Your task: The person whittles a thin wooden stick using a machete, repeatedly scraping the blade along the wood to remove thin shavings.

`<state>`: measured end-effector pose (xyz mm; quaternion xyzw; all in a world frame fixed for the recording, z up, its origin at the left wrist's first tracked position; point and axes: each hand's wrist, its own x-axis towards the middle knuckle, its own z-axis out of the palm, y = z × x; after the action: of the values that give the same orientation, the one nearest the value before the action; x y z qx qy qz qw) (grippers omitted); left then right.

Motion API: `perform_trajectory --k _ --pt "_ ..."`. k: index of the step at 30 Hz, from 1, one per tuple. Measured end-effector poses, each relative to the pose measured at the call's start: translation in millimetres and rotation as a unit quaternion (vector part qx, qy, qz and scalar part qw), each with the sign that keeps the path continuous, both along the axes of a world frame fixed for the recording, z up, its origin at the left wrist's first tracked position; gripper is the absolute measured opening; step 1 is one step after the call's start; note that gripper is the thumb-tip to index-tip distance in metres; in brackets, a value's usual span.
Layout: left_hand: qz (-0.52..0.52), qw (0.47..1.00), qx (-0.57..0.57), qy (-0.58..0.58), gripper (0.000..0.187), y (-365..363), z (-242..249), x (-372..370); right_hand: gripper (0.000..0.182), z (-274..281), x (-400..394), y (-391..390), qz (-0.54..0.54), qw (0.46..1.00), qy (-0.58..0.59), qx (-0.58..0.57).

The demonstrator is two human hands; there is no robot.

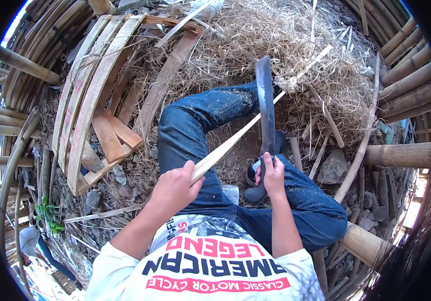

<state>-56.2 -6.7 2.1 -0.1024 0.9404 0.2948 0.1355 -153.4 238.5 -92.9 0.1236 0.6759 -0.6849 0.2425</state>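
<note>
My left hand (178, 186) is closed around the near end of a long, pale bamboo strip (229, 145). The strip slants up and to the right, its far end lying over a heap of shavings. In my right hand (273, 176) is the dark handle of a machete (265, 100), gripped with the blade pointing away from me. The blade crosses over the strip around its middle in this view. Below both hands are my legs in blue jeans (190, 123), bent apart and dusted with shavings.
Curly shavings (295, 35) cover the ground ahead. To the left, a slatted wooden crate (87, 95) leans beside loose boards. Bamboo poles (401, 155) wall in both sides. A stone (334, 167) sits near my right knee, with rubble around it.
</note>
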Motion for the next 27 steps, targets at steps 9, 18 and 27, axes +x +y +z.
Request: perform_trajectory --k 9,18,27 --pt "0.007 1.000 -0.002 0.004 0.028 3 -5 2 0.034 14 -6 10 0.025 0.998 -0.053 0.001" --pt "0.007 1.000 -0.009 0.007 0.027 -3 -5 -2 0.042 9 -18 20 0.021 0.998 -0.065 0.012" --pt "0.007 1.000 -0.016 0.024 0.026 -5 -7 -7 0.041 10 -13 9 0.034 0.993 -0.112 -0.024"
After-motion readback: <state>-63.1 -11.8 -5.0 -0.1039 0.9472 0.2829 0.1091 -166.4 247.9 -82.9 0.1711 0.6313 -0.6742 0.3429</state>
